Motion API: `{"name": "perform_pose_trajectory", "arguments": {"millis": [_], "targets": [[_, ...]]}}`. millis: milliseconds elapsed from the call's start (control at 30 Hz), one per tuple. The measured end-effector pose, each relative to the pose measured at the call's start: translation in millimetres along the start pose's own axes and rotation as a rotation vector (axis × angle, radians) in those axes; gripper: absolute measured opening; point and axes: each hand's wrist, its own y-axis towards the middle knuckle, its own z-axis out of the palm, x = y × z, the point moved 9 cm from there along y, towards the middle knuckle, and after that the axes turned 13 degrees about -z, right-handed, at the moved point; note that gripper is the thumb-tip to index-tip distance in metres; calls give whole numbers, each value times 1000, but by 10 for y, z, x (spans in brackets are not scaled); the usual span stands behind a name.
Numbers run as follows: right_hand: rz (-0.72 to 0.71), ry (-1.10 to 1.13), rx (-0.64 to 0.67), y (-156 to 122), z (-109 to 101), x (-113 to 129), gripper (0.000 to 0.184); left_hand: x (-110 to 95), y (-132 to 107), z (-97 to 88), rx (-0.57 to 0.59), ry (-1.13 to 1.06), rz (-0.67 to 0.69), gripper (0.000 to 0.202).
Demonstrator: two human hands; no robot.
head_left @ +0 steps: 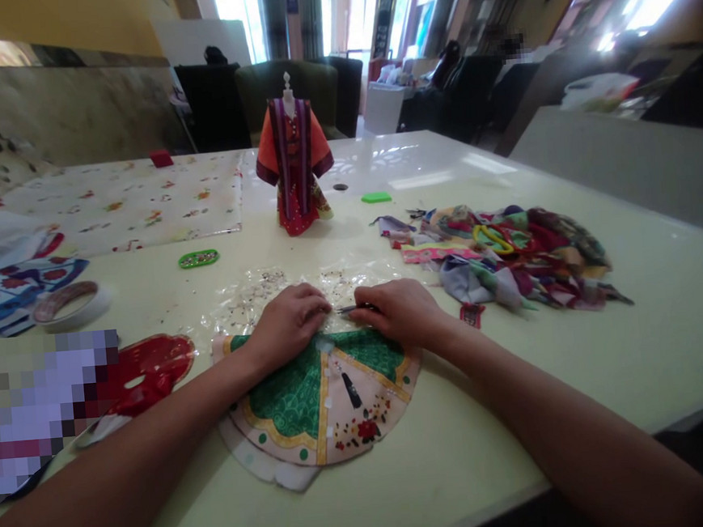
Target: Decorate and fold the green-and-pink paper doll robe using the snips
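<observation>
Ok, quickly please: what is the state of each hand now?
Left hand: open, resting on the printed fabric.
Right hand: closed, holding a thin metal tool.

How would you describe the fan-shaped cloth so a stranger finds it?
On the pale table, in front of the small dressed figure, lies a fan-shaped cloth under the left hand and right hand. Its green and cream panels with gold trim differ from the scrap pile.

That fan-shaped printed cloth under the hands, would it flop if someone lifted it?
Probably only partly. The fan-shaped cloth lies very flat, so it may be backed and somewhat stiff, though that is hard to confirm. Its white margin looks thin and soft, so it would likely droop. It seems light for its size.
</observation>
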Motion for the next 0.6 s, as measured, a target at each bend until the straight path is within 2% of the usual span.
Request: {"name": "perform_pose_trajectory", "arguments": {"millis": [600], "targets": [[-30, -99, 26, 41, 48, 96, 31, -51, 0, -11, 5, 8, 1, 15]]}}
